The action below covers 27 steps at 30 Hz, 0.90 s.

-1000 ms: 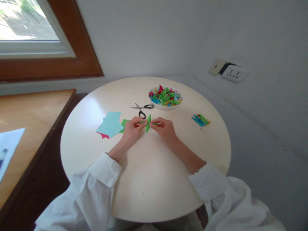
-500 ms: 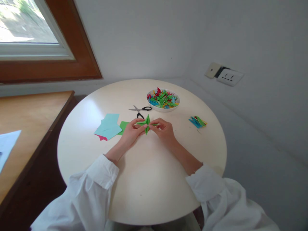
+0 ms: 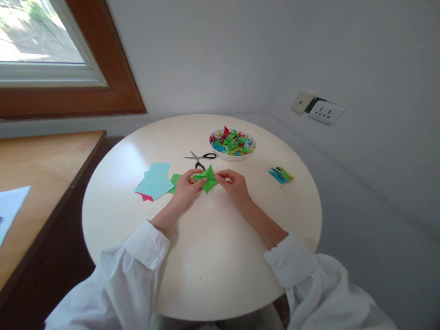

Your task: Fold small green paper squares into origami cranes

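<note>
A folded green origami paper [image 3: 208, 179] with pointed tips is held up over the round table, between my two hands. My left hand [image 3: 188, 189] pinches its left side, thumb in front and fingers behind. On the opposite side, my right hand [image 3: 234, 184] grips the right edge between thumb and forefinger. A flat green sheet [image 3: 175, 179] lies partly behind my left hand. Just beyond the hands, scissors [image 3: 198, 159] with black handles rest with their blades apart.
Light blue paper sheets [image 3: 155, 181] lie left of my hands, over a pink piece [image 3: 147, 197]. A white bowl [image 3: 229, 157] of colourful folded paper stands at the back. Paper strips [image 3: 281, 175] lie to the right. A wooden desk [image 3: 51, 156] stands left of the round table [image 3: 213, 261].
The green paper's folds look wider and flatter than before. It has shifted slightly left, and my right fingers have moved from near its middle to its right edge.
</note>
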Each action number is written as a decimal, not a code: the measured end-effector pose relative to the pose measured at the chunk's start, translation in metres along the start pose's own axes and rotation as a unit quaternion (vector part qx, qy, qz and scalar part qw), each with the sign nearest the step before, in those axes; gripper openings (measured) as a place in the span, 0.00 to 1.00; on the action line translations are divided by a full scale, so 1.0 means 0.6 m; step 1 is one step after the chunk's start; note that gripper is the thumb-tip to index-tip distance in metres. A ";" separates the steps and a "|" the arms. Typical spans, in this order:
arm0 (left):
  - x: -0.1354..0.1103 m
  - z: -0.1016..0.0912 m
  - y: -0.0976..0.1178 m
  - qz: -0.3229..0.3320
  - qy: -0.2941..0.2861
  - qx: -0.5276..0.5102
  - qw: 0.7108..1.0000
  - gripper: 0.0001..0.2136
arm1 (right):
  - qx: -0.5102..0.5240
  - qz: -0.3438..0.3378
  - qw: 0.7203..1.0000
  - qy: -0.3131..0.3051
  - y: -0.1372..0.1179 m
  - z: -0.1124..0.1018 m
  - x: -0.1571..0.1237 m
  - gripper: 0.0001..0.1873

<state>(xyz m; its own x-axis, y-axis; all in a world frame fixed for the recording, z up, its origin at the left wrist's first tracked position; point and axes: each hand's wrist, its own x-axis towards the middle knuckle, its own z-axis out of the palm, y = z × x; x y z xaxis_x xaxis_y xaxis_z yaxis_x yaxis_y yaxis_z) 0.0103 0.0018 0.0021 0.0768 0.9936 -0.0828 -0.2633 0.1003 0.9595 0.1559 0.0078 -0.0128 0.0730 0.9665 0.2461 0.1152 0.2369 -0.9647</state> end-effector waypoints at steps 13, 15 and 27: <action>0.000 0.000 0.002 -0.003 0.015 0.014 1.000 0.21 | 0.019 0.004 0.999 0.026 0.016 0.001 0.007 0.08; -0.001 0.000 0.005 -0.007 0.012 0.002 1.000 0.22 | 0.034 0.010 0.999 0.029 0.016 0.001 0.008 0.08; 0.000 -0.004 0.000 -0.015 -0.056 -0.078 0.995 0.13 | 0.060 0.044 0.997 0.029 0.009 -0.002 0.008 0.09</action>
<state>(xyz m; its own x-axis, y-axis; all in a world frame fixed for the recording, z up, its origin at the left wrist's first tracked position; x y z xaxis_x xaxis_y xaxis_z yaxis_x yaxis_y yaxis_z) 0.0083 0.0019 0.0013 0.1916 0.9788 -0.0727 -0.4038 0.1462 0.9031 0.1583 0.0138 -0.0166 0.1344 0.9777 0.1615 -0.0140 0.1648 -0.9862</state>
